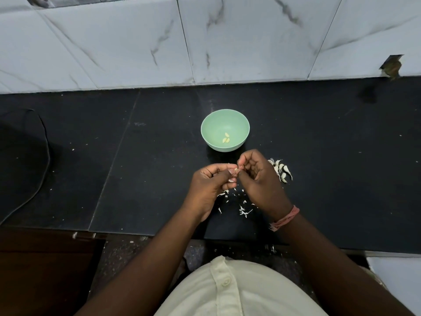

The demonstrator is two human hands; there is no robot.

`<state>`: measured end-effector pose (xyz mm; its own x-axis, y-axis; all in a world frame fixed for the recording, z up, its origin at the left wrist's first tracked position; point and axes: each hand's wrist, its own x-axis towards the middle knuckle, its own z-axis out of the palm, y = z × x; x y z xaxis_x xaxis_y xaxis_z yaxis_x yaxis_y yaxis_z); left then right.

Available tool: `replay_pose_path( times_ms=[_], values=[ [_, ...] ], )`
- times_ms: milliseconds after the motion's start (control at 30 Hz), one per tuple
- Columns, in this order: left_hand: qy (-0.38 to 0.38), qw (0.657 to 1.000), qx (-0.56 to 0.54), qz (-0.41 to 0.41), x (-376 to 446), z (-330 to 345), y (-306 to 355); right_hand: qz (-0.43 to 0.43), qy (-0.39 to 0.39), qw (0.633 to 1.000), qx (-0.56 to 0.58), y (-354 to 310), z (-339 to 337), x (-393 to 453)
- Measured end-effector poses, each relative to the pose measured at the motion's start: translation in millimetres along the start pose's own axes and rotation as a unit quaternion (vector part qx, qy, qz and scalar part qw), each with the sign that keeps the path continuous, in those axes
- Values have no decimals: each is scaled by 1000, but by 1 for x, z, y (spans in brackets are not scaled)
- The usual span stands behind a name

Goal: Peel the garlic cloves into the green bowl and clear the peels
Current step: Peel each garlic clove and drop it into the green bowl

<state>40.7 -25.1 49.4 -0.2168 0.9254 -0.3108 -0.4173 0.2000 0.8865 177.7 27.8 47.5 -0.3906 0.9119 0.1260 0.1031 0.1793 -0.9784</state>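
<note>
A clove [236, 171] sat at mid-frame, pinched between the fingertips of both hands just below the bowl [225, 130]. The left hand [210, 182] had its grip clenched on it, thumb on top; the right hand [257, 176] was pinched at the same clove, apparently working its skin, though the clove itself was mostly hidden. It looked small, firm and light, its skin papery and likely to tear into flakes, so the tip or root end seemed the place to catch an edge with a nail. Once bare it would probably be a little slick. Two or three peeled cloves [226, 138] lay in the bottom of the bowl. A cluster of unpeeled cloves [281, 170] lay on the table [341, 156] just right of the right hand. Peels [243, 209] were scattered on the table under and between the wrists, toward lower centre, not yet cleared. A thread band [286, 218] circled the right wrist. No writing or labels could be read anywhere
</note>
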Motion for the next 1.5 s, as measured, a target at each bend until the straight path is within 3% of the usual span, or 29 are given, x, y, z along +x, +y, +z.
replay_pose_path(
  times_ms=[300, 433, 667, 867, 1233, 1500],
  values=[
    [-1, 1000, -22, -15, 1, -2, -4, -3, -26, 999, -30, 1, -3, 0],
    [6, 995, -88, -42, 0, -1, -3, -9, -44, 998, -46, 2, -2, -2],
    [27, 988, -138, -58, 1, 2, -3, 39, 43, 998, 0, 0, 2, 0],
    [34, 993, -106, -41, 3, 2, -3, 45, 14, 998, -37, 4, 1, 3],
    [11, 998, 53, 21, 6, -5, -2, 34, -40, 995, -82, 0, -3, 8],
    [10, 993, 114, 31, 9, -8, 6, 60, -35, 995, -74, 0, -1, 10]
  ],
)
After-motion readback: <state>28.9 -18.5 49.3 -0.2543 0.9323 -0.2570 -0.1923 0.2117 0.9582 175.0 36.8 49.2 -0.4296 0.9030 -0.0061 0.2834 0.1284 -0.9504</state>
